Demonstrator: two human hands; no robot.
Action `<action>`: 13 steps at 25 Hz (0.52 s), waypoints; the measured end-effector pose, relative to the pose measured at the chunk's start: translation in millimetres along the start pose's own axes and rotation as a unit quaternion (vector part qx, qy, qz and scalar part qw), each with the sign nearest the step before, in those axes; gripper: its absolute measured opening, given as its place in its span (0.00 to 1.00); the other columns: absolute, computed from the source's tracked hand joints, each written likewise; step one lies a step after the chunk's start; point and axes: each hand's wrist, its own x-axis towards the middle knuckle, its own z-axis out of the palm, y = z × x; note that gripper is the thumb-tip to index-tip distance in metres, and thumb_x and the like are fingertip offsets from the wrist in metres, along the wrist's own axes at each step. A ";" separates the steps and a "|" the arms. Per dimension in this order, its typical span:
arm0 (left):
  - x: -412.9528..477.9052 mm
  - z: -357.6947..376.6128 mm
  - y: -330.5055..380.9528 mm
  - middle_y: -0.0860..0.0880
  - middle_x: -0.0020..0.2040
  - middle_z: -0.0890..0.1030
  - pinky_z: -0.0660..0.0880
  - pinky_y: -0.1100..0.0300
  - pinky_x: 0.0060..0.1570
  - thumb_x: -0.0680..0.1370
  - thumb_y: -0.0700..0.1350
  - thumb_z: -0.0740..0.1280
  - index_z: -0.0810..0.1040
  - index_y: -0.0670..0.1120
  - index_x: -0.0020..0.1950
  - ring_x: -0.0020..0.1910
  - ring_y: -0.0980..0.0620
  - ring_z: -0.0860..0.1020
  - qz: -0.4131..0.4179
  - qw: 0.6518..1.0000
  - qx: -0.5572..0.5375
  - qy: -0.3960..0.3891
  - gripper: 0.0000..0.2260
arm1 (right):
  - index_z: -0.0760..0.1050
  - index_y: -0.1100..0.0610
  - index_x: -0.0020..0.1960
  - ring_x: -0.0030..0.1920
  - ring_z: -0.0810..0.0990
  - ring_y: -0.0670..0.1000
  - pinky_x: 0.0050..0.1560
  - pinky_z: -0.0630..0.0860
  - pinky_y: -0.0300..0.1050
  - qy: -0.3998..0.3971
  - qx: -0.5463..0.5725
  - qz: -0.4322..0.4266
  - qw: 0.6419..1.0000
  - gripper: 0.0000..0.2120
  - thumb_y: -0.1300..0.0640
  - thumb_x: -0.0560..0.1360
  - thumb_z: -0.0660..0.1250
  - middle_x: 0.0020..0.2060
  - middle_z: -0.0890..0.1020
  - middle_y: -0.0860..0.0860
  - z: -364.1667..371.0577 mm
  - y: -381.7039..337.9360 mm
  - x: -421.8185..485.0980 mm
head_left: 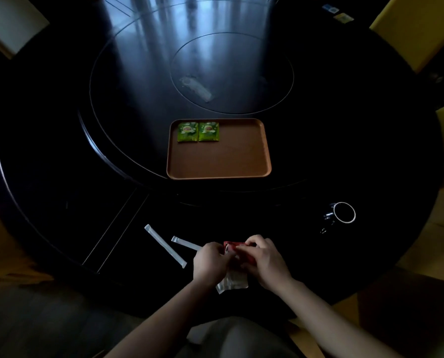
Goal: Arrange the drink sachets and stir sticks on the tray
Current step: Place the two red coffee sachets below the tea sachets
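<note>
A brown tray point(241, 161) lies in the middle of the dark round table, with two green tea sachets point(198, 131) side by side in its far left corner. Near the table's front edge, my left hand point(210, 262) and my right hand point(263, 259) both grip red sachets point(231, 248), whose silvery ends point(232, 282) hang below the hands. How many sachets they hold cannot be told. Two white wrapped stir sticks lie on the table left of my hands: a long one point(165, 246) set diagonally and a shorter one point(186, 243) partly hidden by my left hand.
A dark mug with a white rim point(343, 212) stands to the right, near the table edge. A clear plastic wrapper point(196, 88) lies on the inner turntable beyond the tray. Yellow chairs point(417, 29) stand around the table at right.
</note>
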 end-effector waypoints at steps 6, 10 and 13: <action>-0.5 2.3 10.5 0.40 0.35 0.85 0.83 0.47 0.36 0.73 0.41 0.74 0.84 0.38 0.39 0.33 0.44 0.85 -0.102 0.970 -0.211 -0.055 0.07 | 0.75 0.52 0.66 0.59 0.74 0.46 0.61 0.72 0.39 0.010 0.090 0.042 0.995 0.27 0.58 0.69 0.76 0.60 0.75 0.48 -16.8 10.4 -6.9; -7.0 -7.9 14.1 0.36 0.39 0.85 0.81 0.57 0.32 0.77 0.35 0.70 0.80 0.33 0.47 0.38 0.41 0.86 -0.135 0.912 -0.383 -0.053 0.04 | 0.76 0.58 0.63 0.45 0.82 0.48 0.43 0.79 0.41 0.090 0.272 0.224 0.932 0.18 0.57 0.74 0.72 0.50 0.81 0.51 -20.1 10.8 -27.5; -12.0 -11.1 15.9 0.42 0.32 0.84 0.80 0.56 0.36 0.77 0.36 0.70 0.80 0.34 0.48 0.35 0.45 0.85 -0.130 0.891 -0.429 -0.072 0.05 | 0.79 0.61 0.55 0.39 0.83 0.52 0.35 0.79 0.43 0.052 0.481 0.278 0.830 0.09 0.59 0.77 0.68 0.45 0.85 0.61 -27.5 -6.5 -34.0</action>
